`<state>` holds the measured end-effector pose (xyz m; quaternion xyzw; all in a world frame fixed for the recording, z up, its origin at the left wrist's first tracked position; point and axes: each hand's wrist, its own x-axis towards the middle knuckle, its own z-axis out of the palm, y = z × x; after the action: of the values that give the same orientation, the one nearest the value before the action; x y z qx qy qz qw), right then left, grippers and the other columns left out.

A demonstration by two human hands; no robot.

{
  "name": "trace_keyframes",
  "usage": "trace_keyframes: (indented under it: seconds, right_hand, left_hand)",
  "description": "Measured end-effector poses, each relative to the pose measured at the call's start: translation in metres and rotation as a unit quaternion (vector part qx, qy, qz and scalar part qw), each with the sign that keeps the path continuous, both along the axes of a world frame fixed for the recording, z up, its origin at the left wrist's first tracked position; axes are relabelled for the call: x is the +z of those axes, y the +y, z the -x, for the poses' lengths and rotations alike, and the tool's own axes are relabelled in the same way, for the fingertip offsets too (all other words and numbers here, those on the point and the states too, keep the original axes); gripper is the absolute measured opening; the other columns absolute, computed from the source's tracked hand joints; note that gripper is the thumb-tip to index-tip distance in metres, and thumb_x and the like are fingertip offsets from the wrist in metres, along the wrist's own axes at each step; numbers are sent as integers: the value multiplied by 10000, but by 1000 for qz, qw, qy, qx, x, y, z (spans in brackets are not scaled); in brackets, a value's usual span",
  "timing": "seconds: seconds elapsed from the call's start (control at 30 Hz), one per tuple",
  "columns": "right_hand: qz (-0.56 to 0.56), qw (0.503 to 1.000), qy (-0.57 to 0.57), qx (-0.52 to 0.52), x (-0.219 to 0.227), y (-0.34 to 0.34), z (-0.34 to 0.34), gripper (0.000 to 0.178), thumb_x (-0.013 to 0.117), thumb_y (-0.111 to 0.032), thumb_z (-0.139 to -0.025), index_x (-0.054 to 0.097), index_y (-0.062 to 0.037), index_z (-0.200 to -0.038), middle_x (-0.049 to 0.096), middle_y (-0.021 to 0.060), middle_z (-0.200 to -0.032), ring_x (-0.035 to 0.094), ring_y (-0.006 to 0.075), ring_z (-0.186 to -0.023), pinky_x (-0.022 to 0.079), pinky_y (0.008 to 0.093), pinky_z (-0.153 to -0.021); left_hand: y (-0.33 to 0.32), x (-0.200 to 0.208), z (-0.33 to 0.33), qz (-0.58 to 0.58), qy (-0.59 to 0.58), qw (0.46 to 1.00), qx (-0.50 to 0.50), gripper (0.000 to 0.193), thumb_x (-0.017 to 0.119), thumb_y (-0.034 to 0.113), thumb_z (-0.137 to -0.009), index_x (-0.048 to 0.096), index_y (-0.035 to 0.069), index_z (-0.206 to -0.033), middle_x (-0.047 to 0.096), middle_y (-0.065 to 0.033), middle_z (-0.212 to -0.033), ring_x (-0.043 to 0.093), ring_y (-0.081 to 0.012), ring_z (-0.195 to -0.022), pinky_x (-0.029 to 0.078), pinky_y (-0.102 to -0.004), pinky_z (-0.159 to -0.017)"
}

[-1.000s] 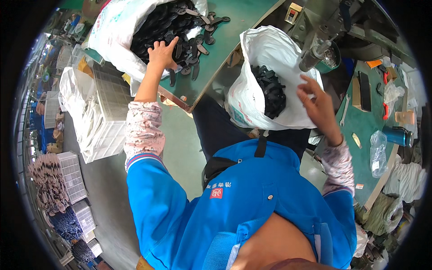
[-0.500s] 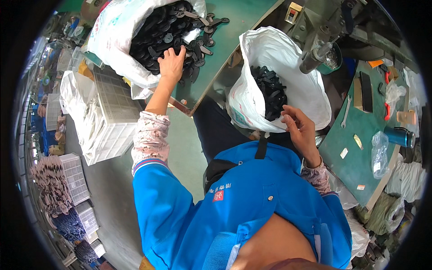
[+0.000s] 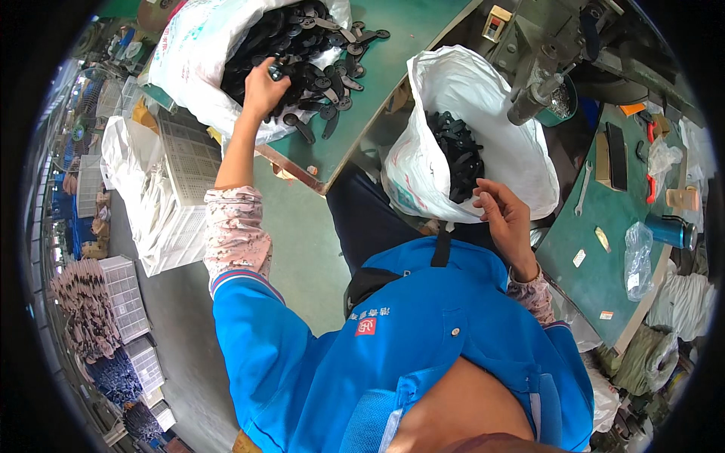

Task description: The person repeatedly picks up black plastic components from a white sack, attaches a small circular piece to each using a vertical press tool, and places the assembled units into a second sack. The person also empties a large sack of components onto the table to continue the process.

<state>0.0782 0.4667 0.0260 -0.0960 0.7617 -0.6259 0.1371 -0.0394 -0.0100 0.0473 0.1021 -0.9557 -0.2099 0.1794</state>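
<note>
Green tabletop (image 3: 393, 68) is bearing a white sack (image 3: 189, 60) of black parts (image 3: 302, 60); left hand (image 3: 264, 90) is gripping one there, right hand (image 3: 506, 219) hanging loosely open beside another bag (image 3: 483, 143), above grey floor (image 3: 181, 317).

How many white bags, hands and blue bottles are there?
White plastic bags holding black flat parts: 2, one on the green table, one on the lap
Hands: 2, left hand in the table bag's parts, right hand at the lap bag
Blue metal bottle: 1
Total: 5
</note>
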Motion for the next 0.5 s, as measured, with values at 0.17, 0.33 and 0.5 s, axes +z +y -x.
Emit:
trace_keyframes:
  seconds: [0.17, 0.33, 0.5]
  right_hand:
    - [8, 1000, 16, -12, 2, -5, 1, 254, 569, -138, -940, 616, -5, -1151, 676, 91, -978, 641, 120, -806, 502, 231, -651]
    - [6, 1000, 16, -8, 2, -8, 1, 248, 567, -130, -939, 617, -9, -1150, 676, 92, -980, 642, 122, -809, 499, 233, -649]
    - [11, 1000, 16, 2, -2, -11, 2, 240, 566, -118, -937, 621, -9, -1143, 678, 90, -967, 641, 118, -801, 495, 233, -644]
  left_hand:
    - [-15, 16, 4, -206, 80, 975, -39, 326, 695, 59, -777, 634, 10, -1093, 673, -73, -862, 608, -110, -672, 493, -251, -585]
    - [-11, 36, -5, -459, 95, 883, -12, 361, 676, 38, -788, 569, -45, -1123, 669, -152, -881, 611, -168, -703, 480, -249, -582]
    - [-11, 32, -10, -598, 150, 787, -34, 361, 674, 42, -817, 541, -56, -1137, 632, -211, -1000, 620, -219, -863, 499, -278, -601]
